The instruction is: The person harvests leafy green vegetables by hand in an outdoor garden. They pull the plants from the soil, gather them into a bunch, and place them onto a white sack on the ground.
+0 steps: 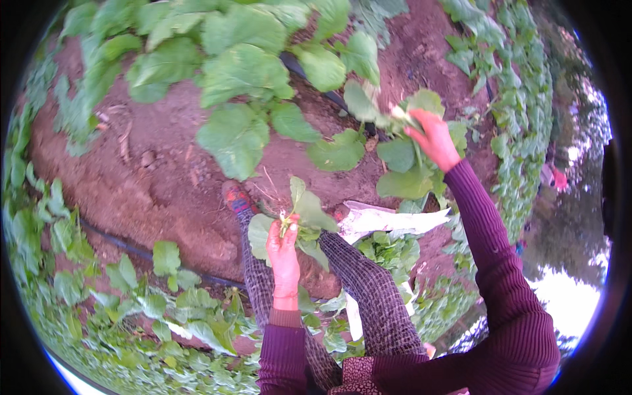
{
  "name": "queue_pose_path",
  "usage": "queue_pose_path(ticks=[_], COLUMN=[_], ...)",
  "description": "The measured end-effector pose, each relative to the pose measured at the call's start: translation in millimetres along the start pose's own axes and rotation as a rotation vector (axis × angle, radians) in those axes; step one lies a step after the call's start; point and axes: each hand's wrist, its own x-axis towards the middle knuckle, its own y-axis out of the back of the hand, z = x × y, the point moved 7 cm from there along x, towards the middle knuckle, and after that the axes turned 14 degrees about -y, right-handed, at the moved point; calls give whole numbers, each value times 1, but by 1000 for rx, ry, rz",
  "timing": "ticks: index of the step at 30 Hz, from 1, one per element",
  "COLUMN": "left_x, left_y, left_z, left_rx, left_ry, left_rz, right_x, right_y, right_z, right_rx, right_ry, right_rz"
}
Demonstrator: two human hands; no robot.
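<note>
Low in front of my body, my left hand (284, 252) pinches a small bunch of leafy green plants (308, 210) by the stems. Thin pale roots stick out beyond its fingertips. Out to the right, my right hand (435, 140) is closed around the stems of another leafy green plant (365, 101). A pale stem base or root shows at its fingertips, blurred, so I cannot tell whether it is free of the soil. More broad leaves (407, 182) hang just below that hand.
Brown soil (163, 182) lies between rows of broad-leaved plants (242, 54). Black drip pipes (121, 242) run along the rows. Beside my legs is a white sack (395, 220), with cut or gathered greens (390, 254) near it. A distant figure in red (559, 178) appears at the right.
</note>
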Motion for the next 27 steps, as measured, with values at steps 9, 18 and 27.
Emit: queue_pose_path(ticks=[9, 18, 27], left_x=[-63, -122, -181], left_y=[-31, 17, 84], left_z=[231, 347, 383], left_rx=[623, 503, 395], left_ry=[-791, -1096, -1270], left_rz=[-113, 73, 453], right_x=[-109, -156, -214], right_y=[111, 136, 150], right_z=[-218, -361, -469], right_rx=[156, 114, 137], right_ry=[392, 740, 794], right_rz=[-185, -236, -521])
